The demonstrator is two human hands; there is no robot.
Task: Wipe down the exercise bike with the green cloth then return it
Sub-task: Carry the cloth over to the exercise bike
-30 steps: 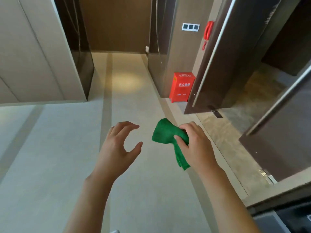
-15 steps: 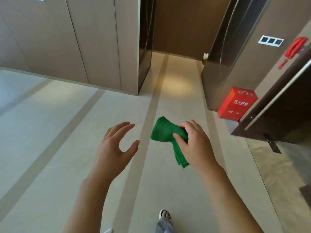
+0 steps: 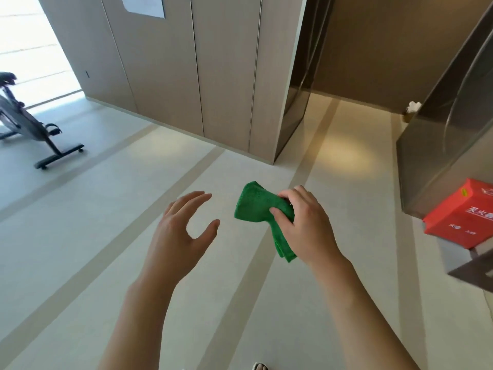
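My right hand (image 3: pixel 304 225) grips a bunched green cloth (image 3: pixel 256 204) in mid-air over the floor, with one end of it hanging below my palm. To its left my left hand (image 3: pixel 181 233) hovers with relaxed, slightly curved fingers and holds nothing. The grey exercise bike (image 3: pixel 29 124) stands far off at the left edge of the view, only its rear part and base bar showing.
A beige panelled wall (image 3: pixel 186 76) runs across the back, with an open corridor (image 3: pixel 346 129) to its right. A red box (image 3: pixel 461 217) sits on the floor at the right beside a metallic wall panel (image 3: pixel 448 129). Pale striped floor lies between me and the bike.
The view has swung to the left: the red box slid to the right edge and the exercise bike came into sight at the left. Both hands keep their pose.
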